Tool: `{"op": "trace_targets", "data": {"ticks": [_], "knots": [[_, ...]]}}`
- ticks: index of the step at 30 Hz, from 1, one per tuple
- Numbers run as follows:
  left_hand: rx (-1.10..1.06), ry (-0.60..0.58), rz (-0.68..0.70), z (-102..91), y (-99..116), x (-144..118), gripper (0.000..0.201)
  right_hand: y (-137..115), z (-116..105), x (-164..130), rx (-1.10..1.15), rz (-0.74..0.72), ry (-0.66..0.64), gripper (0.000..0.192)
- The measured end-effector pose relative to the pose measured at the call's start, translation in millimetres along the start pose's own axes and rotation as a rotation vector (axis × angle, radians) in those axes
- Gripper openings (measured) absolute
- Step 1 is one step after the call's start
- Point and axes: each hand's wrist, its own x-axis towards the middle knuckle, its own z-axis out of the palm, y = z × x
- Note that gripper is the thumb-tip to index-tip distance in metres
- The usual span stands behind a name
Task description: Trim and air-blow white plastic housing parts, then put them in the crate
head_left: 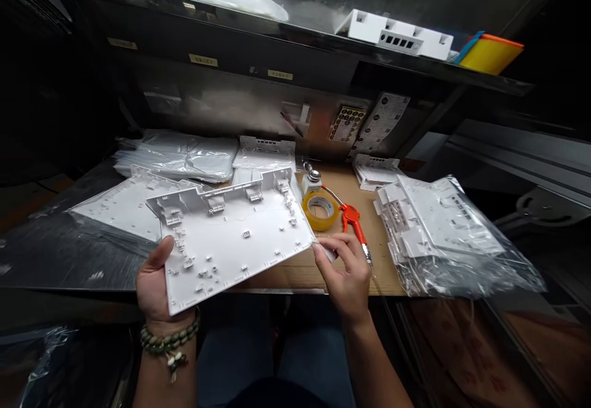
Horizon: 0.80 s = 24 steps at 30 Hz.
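Note:
My left hand [154, 279] grips the left edge of a white plastic housing panel [244, 236], its thumb over the near-left side and the other fingers hidden beneath. The panel is tilted above the table, its inner face with clips, posts and small ribs turned up. At the panel's right corner, the fingers of my right hand [346, 266] are pinched together. A small whitish piece [330, 253] shows between them, too hidden to name. Just beyond that hand are a roll of yellow tape [321, 210] and a red air blow gun [351, 217].
A metal-topped bottle [313, 181] stands behind the tape. White panels in clear bags [457, 223] lie at right, another bagged panel [120, 205] at left. Plastic bags [180, 154] are stacked behind. Overhead, a shelf [231, 23] carries a white housing [397, 32] and a yellow container [492, 54].

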Motion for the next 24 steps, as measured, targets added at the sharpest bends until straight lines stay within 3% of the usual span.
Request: {"op": "trace_targets", "data": {"ticks": [4, 12, 16, 21, 24], "knots": [[0.019, 0.068, 0.003, -5.5, 4.5, 1.0, 0.054, -0.1, -0.6, -0.3, -0.027, -0.027, -0.02, 0.008], [0.09, -0.184, -0.081, -36.1, 21.3, 3.0, 0.059, 11.8, 1.5, -3.3, -0.042, -0.118, -0.111, 0.009], [0.036, -0.284, -0.14, -53.5, 26.9, 1.2, 0.066, 23.7, -2.9, 13.8, -0.049, -0.049, -0.079, 0.009], [0.043, -0.379, -0.248, -65.8, 26.7, -2.9, 0.061, -1.2, -6.0, 46.7, 0.069, 0.006, 0.088, 0.009], [0.097, -0.38, -0.373, -75.6, 26.7, -3.8, 0.052, -16.9, 2.1, 60.3, 0.138, -0.029, 0.103, 0.008]]}}
